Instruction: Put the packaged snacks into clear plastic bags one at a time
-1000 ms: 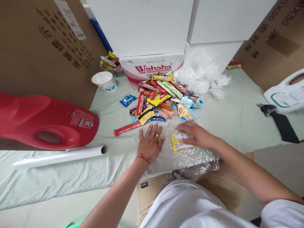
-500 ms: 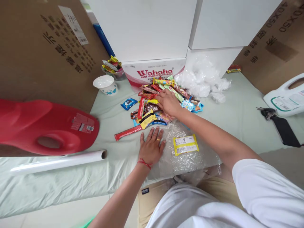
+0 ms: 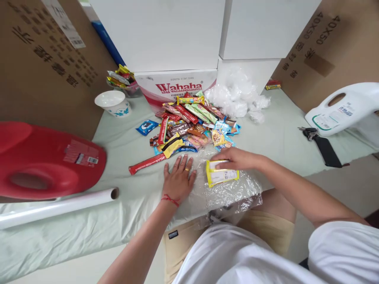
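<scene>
My left hand (image 3: 178,179) lies flat with fingers spread on the pale green cloth, beside a clear plastic wrap sheet (image 3: 233,195). On that sheet rests a yellow-edged white snack packet (image 3: 226,176), its printed side up. The thumb and fingers of my right hand (image 3: 237,158) close on the packet's upper edge, hiding part of it. Just beyond both hands is a loose heap of wrapped snacks: a long red stick packet (image 3: 148,163), a yellow and black packet (image 3: 171,146), green packets (image 3: 199,112) and a cookie packet (image 3: 218,137).
A paper cup (image 3: 113,104), red jug (image 3: 50,161) and plastic film roll (image 3: 59,207) stand or lie left. Behind the snacks is a Wahaha box (image 3: 177,85) with crumpled clear plastic (image 3: 238,94). Keys (image 3: 309,133) and a white bottle (image 3: 343,106) are right.
My right hand has moved from the snack heap back toward me and onto the yellow-edged packet. My left hand stays flat on the cloth. The view has shifted to the right.
</scene>
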A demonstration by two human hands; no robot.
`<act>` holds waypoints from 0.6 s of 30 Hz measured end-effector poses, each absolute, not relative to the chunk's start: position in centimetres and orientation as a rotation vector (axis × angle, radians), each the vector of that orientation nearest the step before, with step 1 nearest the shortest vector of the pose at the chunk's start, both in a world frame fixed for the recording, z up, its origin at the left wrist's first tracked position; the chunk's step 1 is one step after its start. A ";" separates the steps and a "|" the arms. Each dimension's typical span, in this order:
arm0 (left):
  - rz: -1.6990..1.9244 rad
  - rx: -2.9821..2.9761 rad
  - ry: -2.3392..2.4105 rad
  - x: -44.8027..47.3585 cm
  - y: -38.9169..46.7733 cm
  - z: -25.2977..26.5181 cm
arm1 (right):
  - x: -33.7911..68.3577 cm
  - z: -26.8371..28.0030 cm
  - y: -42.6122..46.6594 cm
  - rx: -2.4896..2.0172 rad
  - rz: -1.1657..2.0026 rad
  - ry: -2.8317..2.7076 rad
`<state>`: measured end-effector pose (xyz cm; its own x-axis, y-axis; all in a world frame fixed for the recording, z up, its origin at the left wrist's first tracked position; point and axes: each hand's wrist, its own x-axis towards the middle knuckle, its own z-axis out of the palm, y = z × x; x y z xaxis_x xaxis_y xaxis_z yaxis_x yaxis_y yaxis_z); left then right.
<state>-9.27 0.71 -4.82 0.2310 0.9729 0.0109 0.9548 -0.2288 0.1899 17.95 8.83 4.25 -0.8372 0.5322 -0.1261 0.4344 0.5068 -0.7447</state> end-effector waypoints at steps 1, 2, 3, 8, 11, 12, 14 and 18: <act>0.190 2.350 1.860 -9.2 0.7 -4.8 | 17.7 3.7 8.2 -0.802 1.172 -2.698; 0.187 2.351 1.866 -9.2 0.7 -4.8 | 17.5 3.2 7.8 -0.791 1.059 -2.772; 0.181 2.352 1.871 -9.2 0.6 -4.8 | 17.3 2.8 7.4 -0.818 0.925 -2.829; 0.140 2.365 1.879 -9.1 0.7 -4.6 | 17.0 2.4 5.5 -1.027 0.561 -2.855; 0.131 2.357 1.887 -9.1 0.7 -4.5 | 17.1 2.4 3.7 -1.061 0.543 -2.883; 0.131 2.353 1.888 -9.1 0.8 -4.5 | 17.1 2.3 3.2 -1.104 0.521 -2.894; 0.127 2.345 1.886 -9.0 0.8 -4.4 | 17.2 2.1 2.4 -1.198 0.495 -2.901; 0.124 2.342 1.886 -9.0 0.8 -4.4 | 17.5 1.7 2.3 -1.260 0.562 -2.885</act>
